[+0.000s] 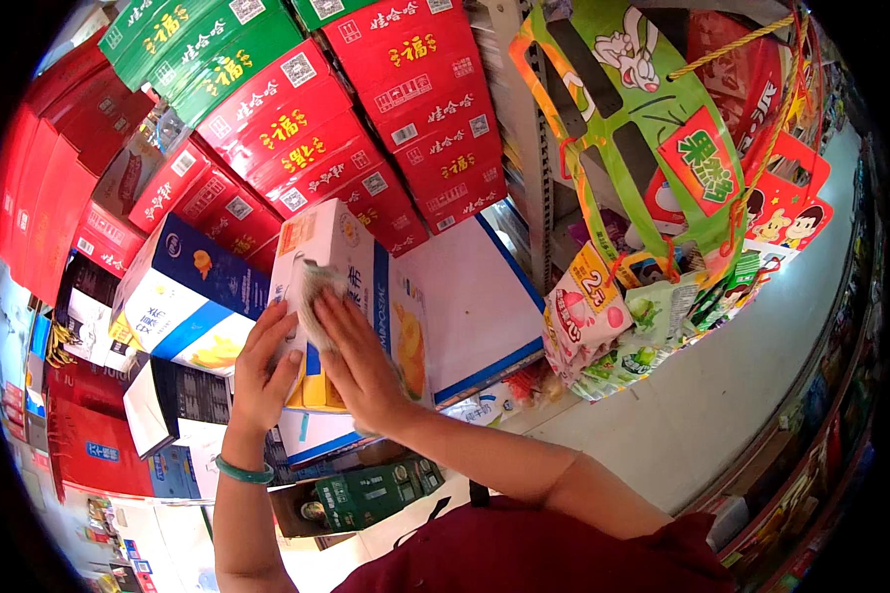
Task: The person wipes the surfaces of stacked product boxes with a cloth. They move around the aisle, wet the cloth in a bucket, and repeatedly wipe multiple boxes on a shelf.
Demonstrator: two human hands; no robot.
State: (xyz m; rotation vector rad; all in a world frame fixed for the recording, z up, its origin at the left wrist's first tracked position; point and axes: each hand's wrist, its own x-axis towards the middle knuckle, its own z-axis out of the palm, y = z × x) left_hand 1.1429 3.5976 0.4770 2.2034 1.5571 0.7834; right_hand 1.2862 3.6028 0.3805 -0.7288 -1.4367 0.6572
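A white, blue and yellow drink carton (404, 333) stands in front of me on a white box top with a blue edge (475, 296). My right hand (360, 363) presses a light, greyish cloth (319, 296) against the carton's upper face. At the carton's near left edge rests my left hand (267, 363), fingers apart and bent; a green bangle (243, 471) circles that wrist. Left of the hands is a similar blue and white carton (193, 289), tilted in the view.
Red boxes (423, 111) and green boxes (200, 59) are stacked behind. At the right, a green cardboard display (638, 126) hangs over packaged snacks (586, 311). A dark green carton (378, 493) lies low near my body. Stocked shelves (793, 459) line the far right.
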